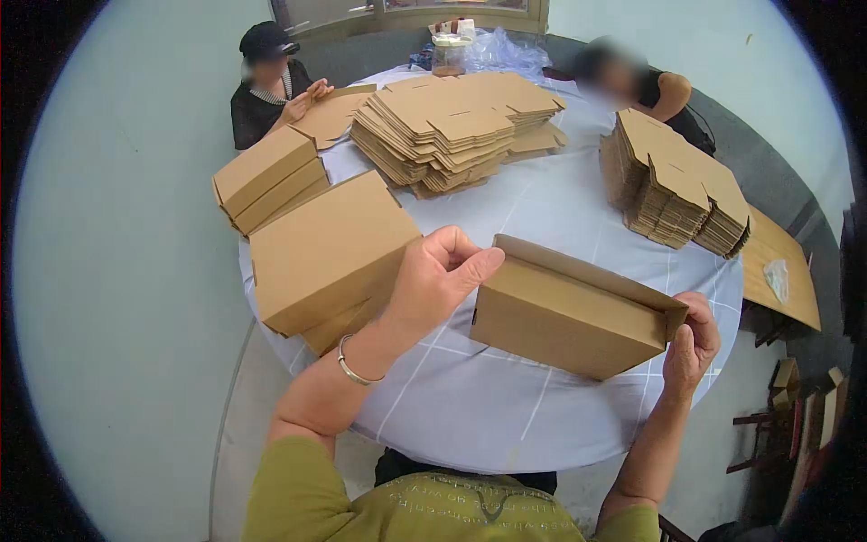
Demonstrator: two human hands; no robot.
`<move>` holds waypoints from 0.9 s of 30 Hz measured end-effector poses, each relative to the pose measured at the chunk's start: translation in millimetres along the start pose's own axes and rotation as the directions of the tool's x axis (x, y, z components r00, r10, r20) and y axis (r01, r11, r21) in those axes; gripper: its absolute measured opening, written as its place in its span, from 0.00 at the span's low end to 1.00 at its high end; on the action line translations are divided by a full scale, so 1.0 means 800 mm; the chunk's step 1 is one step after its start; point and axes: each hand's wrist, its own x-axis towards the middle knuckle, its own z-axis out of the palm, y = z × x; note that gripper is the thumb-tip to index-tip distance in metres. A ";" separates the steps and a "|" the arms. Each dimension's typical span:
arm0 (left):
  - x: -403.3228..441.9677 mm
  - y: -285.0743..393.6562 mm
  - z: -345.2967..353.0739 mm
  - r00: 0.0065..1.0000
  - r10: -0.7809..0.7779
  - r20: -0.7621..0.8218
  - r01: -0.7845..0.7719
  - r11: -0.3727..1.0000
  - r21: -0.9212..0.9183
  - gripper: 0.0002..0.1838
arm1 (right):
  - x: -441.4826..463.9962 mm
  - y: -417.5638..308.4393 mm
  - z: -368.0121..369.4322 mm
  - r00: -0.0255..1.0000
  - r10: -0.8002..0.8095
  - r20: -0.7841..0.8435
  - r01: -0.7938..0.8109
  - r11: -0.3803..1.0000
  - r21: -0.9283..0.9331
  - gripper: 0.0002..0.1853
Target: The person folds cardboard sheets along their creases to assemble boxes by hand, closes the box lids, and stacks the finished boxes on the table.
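A brown cardboard box (pixel 564 327) is in front of me over the table, with its long lid flap standing up along the far side. My left hand (pixel 444 271) is closed, its thumb and curled forefinger pinching at the box's upper left corner. At the opposite end, my right hand (pixel 693 343) grips the right corner of the flap between thumb and fingers. Just left of my left hand stands a folded closed box (pixel 334 253), stacked on another one that is partly hidden by my forearm.
Further left are more closed boxes (pixel 268 173). Flat cardboard blanks lie in a large pile (pixel 461 117) at the back and another pile (pixel 677 181) at the right. Two people sit across the round table (pixel 506 425). A jar (pixel 448 56) and clear plastic (pixel 506 52) stand behind.
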 end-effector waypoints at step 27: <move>0.024 -0.019 -0.024 0.882 0.209 0.422 -0.041 0.927 -0.374 0.12 | 0.004 -0.016 -0.005 0.992 0.041 0.120 -0.039 0.999 -0.022 0.18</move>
